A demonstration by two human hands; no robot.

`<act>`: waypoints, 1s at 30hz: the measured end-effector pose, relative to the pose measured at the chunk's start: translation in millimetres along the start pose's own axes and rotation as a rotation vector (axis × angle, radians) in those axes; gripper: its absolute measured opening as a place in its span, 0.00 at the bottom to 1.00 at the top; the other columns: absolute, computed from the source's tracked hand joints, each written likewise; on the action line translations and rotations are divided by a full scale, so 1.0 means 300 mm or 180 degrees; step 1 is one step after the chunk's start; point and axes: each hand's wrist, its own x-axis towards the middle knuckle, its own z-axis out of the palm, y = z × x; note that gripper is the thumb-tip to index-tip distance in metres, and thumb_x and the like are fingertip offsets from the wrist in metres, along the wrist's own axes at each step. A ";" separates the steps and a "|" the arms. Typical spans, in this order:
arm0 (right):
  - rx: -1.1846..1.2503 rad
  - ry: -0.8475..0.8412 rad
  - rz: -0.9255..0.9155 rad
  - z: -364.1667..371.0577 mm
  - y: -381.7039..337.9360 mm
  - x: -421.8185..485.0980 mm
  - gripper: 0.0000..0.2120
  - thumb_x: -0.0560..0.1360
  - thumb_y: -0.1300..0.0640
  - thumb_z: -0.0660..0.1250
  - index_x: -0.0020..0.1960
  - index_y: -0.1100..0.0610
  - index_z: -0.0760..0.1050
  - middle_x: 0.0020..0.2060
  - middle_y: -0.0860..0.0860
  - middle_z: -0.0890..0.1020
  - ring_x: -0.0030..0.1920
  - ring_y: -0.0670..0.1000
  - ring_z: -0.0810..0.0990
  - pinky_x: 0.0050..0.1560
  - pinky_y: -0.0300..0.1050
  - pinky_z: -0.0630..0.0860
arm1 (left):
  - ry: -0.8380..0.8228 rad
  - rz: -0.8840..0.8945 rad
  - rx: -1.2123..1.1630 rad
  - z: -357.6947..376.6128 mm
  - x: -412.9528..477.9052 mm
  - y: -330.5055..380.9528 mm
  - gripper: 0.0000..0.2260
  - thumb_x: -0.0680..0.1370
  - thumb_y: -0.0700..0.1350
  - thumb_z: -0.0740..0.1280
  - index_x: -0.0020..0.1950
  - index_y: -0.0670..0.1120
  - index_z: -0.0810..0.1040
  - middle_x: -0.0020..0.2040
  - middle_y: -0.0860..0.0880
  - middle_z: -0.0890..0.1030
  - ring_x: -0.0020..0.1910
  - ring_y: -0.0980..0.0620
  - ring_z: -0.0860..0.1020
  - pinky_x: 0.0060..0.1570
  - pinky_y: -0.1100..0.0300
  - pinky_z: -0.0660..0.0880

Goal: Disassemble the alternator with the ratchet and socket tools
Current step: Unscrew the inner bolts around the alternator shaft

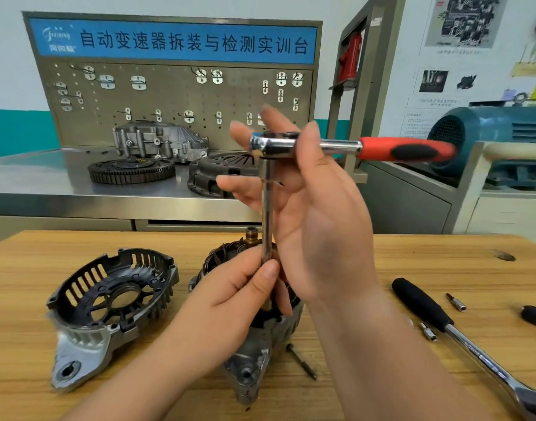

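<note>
Pale wood desk [33,268] under everything. At left, cast-metal end cover [112,299], already off, lying hollow side up just beside the alternator; set aside, most likely, to expose the windings.

Centre: alternator [260,338] standing on the desk, copper windings uppermost, shaft stub poking up behind. Left hand [227,305] pinching the lower end of the extension bar [267,208] between thumb and fingers, directly over the windings. Presumably steadying the bar and steering its tip onto a fastener. Tip and fastener hidden behind the fingers, so seating not confirmable.

Bar upright, rising to the ratchet [274,144]. Right hand [318,220] cradling the ratchet head, thumb wrapped over the neck, fingers spread behind. Grip close to the pivot, better for holding the drive square than for leverage. Red handle jutting right, untouched.

Loose bolt [301,361] on the desk just right of the alternator base, probably one already drawn. Further right, spare ratchet [424,305] with black grip, two small bits [456,302] near it, another black handle [535,317] at the edge. All parked within reach of the right hand. Judged mid-disassembly.
</note>
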 end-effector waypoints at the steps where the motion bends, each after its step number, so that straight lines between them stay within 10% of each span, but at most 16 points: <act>1: 0.0053 0.0031 0.0145 -0.008 -0.003 0.003 0.18 0.77 0.44 0.58 0.58 0.55 0.76 0.47 0.53 0.85 0.37 0.52 0.84 0.50 0.44 0.81 | -0.0048 -0.0013 0.0007 -0.002 -0.001 0.001 0.18 0.76 0.60 0.55 0.46 0.51 0.78 0.41 0.49 0.82 0.44 0.47 0.79 0.50 0.47 0.74; 13: -0.1275 -0.0354 -0.0730 -0.016 -0.027 0.011 0.14 0.76 0.54 0.65 0.62 0.49 0.74 0.60 0.45 0.81 0.60 0.49 0.80 0.59 0.48 0.76 | 0.0179 0.0110 0.0436 0.000 0.008 -0.006 0.15 0.75 0.59 0.55 0.42 0.52 0.77 0.37 0.54 0.82 0.41 0.51 0.79 0.45 0.60 0.74; 23: -0.0069 -0.0208 0.0494 -0.026 -0.003 0.011 0.25 0.78 0.40 0.50 0.60 0.56 0.75 0.45 0.54 0.85 0.40 0.52 0.83 0.48 0.45 0.78 | 0.0005 0.0036 0.0141 -0.006 0.000 0.007 0.15 0.75 0.60 0.55 0.45 0.54 0.78 0.39 0.51 0.83 0.41 0.49 0.80 0.48 0.45 0.75; 30: -0.0856 -0.0004 -0.0570 -0.002 0.001 0.001 0.12 0.77 0.55 0.63 0.59 0.49 0.78 0.53 0.49 0.84 0.55 0.52 0.81 0.62 0.53 0.76 | 0.0246 0.0029 0.0266 0.002 0.005 -0.002 0.15 0.74 0.60 0.57 0.47 0.52 0.77 0.38 0.52 0.82 0.39 0.51 0.80 0.47 0.46 0.77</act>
